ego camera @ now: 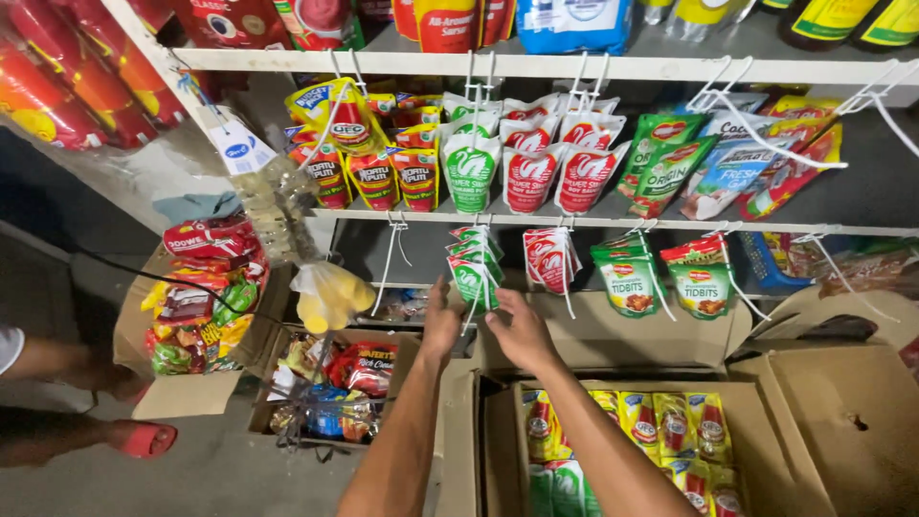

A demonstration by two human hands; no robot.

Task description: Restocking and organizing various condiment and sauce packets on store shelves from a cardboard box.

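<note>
Reaching up together, both bare hands meet at a bunch of small green and white pouches (475,271) hanging from a white wire hook (476,251) under a shelf edge. The left hand (441,324) sits just left of the bunch, fingers curled against the lowest pouch. The right hand (522,330) is just right of it, fingers closed on the lower edge of the same bunch — so both hands are grasping the pouches, which hang directly above and between them.

Just right of the right hand hangs a bunch of red and white pouches (549,258), and further right two bunches of green fruit pouches (664,278). Above the hands, the next shelf up carries rows of hanging pouches: green and white ones (471,158), red and white ones (557,158), and red and yellow ones (373,172) off to the upper left.

Below the right forearm sits an open cardboard box (842,421) holding yellow sauce pouches (661,426) packed upright. Left of the left forearm is a smaller open box of snack packets (335,383), with a clear bag of yellow items (330,297) hanging above it. Further left, another cardboard box (182,393) holds a tall bundle of mixed snack packs (201,297).

At the far left edge — well apart from the hands — another person's bare leg and a foot in a red sandal (144,438) rest on the grey floor (191,479).
</note>
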